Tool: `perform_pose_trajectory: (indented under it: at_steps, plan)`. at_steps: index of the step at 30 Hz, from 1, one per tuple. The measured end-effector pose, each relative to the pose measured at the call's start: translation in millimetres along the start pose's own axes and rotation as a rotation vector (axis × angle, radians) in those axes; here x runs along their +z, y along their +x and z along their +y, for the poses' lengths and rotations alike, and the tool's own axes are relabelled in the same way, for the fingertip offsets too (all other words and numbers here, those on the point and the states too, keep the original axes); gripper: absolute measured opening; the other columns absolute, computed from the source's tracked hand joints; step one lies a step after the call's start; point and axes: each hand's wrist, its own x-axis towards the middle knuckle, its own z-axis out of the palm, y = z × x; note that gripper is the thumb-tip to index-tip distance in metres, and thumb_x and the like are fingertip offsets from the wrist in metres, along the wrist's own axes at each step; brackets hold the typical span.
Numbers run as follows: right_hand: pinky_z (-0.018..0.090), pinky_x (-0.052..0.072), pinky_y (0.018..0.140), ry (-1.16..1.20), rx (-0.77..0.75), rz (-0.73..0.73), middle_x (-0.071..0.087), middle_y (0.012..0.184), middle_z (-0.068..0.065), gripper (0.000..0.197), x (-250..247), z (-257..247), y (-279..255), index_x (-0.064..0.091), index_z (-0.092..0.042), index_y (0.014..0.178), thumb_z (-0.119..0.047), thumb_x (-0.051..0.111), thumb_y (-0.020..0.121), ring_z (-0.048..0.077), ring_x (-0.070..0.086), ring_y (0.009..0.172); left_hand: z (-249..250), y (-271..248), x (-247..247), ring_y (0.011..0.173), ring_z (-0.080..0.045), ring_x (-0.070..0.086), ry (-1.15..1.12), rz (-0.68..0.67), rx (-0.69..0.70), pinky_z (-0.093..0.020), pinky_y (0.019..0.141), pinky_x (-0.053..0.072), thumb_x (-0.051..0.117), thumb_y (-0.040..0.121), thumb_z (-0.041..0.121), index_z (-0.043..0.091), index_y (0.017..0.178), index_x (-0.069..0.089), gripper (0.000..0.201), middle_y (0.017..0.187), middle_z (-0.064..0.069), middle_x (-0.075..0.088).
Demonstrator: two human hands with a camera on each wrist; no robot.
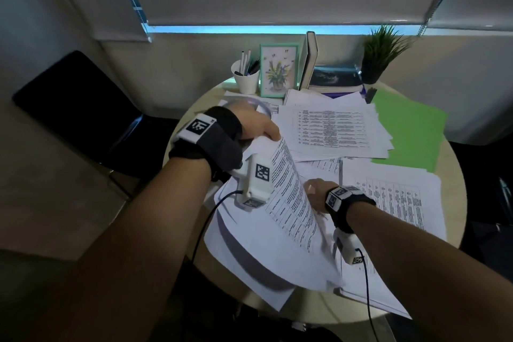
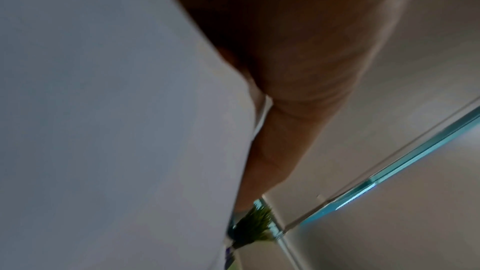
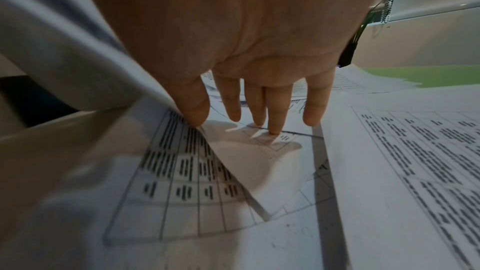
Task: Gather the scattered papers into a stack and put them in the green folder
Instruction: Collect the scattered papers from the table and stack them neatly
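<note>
Fingertips (image 3: 275,128) of your right hand (image 1: 316,189) are spreading straight onto a flat white printed sheet (image 3: 259,171); your left hand (image 1: 255,125) is pinching lifted white papers (image 1: 288,203). Slide both together toward the flat green folder (image 1: 410,133) lying beyond.

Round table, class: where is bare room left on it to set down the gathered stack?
Bare tabletop shows only as slivers: the right rim beside the green folder, and the near edge below the lifted papers. The folder's right half lies uncovered. The centre is crowded with loose sheets; the back with cup, frame, books and plant.
</note>
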Motion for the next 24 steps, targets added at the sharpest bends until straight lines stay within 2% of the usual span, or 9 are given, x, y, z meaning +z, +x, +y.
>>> perform_pose_trajectory:
  at_steps: [4, 6, 9, 11, 13, 16, 20, 22, 24]
  plan:
    - [0.038, 0.037, 0.107, -0.02, 0.005, -0.027, 0.037, 0.149, 0.016, 0.052, -9, 0, 7, 0.033, -0.004, 0.145, -0.021, 0.046, 0.098, 0.031, 0.041, 0.133, 16, -5, -29, 0.068, -0.016, 0.062, -0.105, 0.059, 0.024, -0.022, 0.058, 0.048, 0.082, 0.07, 0.032, 0.003, 0.104, 0.063, 0.049, 0.087, -0.003, 0.067]
    - [0.035, 0.039, 0.101, 0.043, -0.011, -0.006, 0.044, 0.145, 0.014, 0.048, -22, 1, 8, 0.044, -0.007, 0.139, -0.032, 0.045, 0.098, 0.03, 0.046, 0.129, 22, -3, -41, 0.067, -0.017, 0.059, -0.104, 0.098, 0.035, -0.023, 0.057, 0.046, 0.079, 0.074, 0.032, 0.003, 0.096, 0.063, 0.04, 0.086, -0.005, 0.064]
    - [0.03, 0.048, 0.08, 0.524, 0.023, 0.068, 0.064, 0.117, 0.012, 0.031, -45, -1, 1, 0.059, -0.004, 0.118, -0.021, 0.041, 0.101, 0.028, 0.062, 0.103, 20, 0, -56, 0.081, -0.023, 0.066, -0.211, 0.1, 0.037, -0.03, 0.076, 0.055, 0.078, 0.077, 0.024, 0.001, 0.099, 0.064, 0.034, 0.093, -0.007, 0.069]
    - [0.029, 0.045, 0.07, 0.938, 0.096, 0.067, 0.068, 0.093, 0.004, 0.037, -57, 4, -3, 0.063, -0.008, 0.101, -0.037, 0.039, 0.101, 0.022, 0.064, 0.08, 17, 1, -62, 0.096, -0.029, 0.068, -0.333, 0.072, 0.056, -0.04, 0.093, 0.052, 0.078, 0.077, 0.015, -0.003, 0.105, 0.066, 0.035, 0.103, -0.01, 0.071]
    - [0.033, 0.049, 0.073, 1.173, 0.099, 0.103, 0.071, 0.099, 0.007, 0.059, -69, 12, -7, 0.064, -0.01, 0.106, -0.062, 0.039, 0.092, 0.027, 0.067, 0.083, 13, 3, -65, 0.101, -0.03, 0.067, -0.423, 0.055, 0.092, -0.043, 0.096, 0.05, 0.08, 0.074, 0.014, -0.001, 0.108, 0.067, 0.039, 0.106, -0.01, 0.071]
    - [0.043, 0.055, 0.081, 1.424, -0.006, 0.127, 0.064, 0.125, 0.009, 0.086, -78, 24, -11, 0.059, -0.02, 0.124, -0.085, 0.051, 0.068, 0.029, 0.066, 0.105, 0, 17, -64, 0.105, -0.031, 0.066, -0.483, 0.01, 0.103, -0.051, 0.097, 0.048, 0.088, 0.046, 0.035, 0.007, 0.11, 0.069, 0.072, 0.107, -0.007, 0.072]
    - [0.04, 0.022, 0.11, 1.467, -0.118, 0.085, 0.04, 0.146, -0.005, 0.068, -84, 9, -33, 0.038, -0.023, 0.145, -0.063, 0.045, 0.089, 0.022, 0.027, 0.142, -23, 15, -50, 0.1, -0.03, 0.067, -0.59, -0.09, 0.026, -0.05, 0.096, 0.049, 0.072, 0.083, 0.02, 0.006, 0.111, 0.067, 0.032, 0.102, -0.011, 0.072]
    - [0.048, 0.001, 0.115, 1.406, -0.115, 0.065, 0.03, 0.153, -0.005, 0.057, -77, 6, -28, 0.044, -0.026, 0.142, -0.049, 0.053, 0.091, 0.021, 0.01, 0.147, -44, 16, -33, 0.107, -0.034, 0.063, -0.607, -0.163, -0.043, -0.048, 0.099, 0.046, 0.061, 0.092, 0.018, 0.004, 0.118, 0.063, 0.029, 0.112, -0.015, 0.069]
    - [0.051, 0.025, 0.11, 1.234, 0.005, 0.055, 0.045, 0.145, 0.008, 0.046, -67, 6, -20, 0.063, -0.019, 0.124, -0.04, 0.067, 0.084, 0.031, 0.036, 0.137, -67, 27, -11, 0.108, -0.029, 0.06, -0.511, -0.201, -0.099, -0.037, 0.095, 0.047, 0.056, 0.095, 0.028, 0.006, 0.126, 0.057, 0.037, 0.127, -0.006, 0.059]
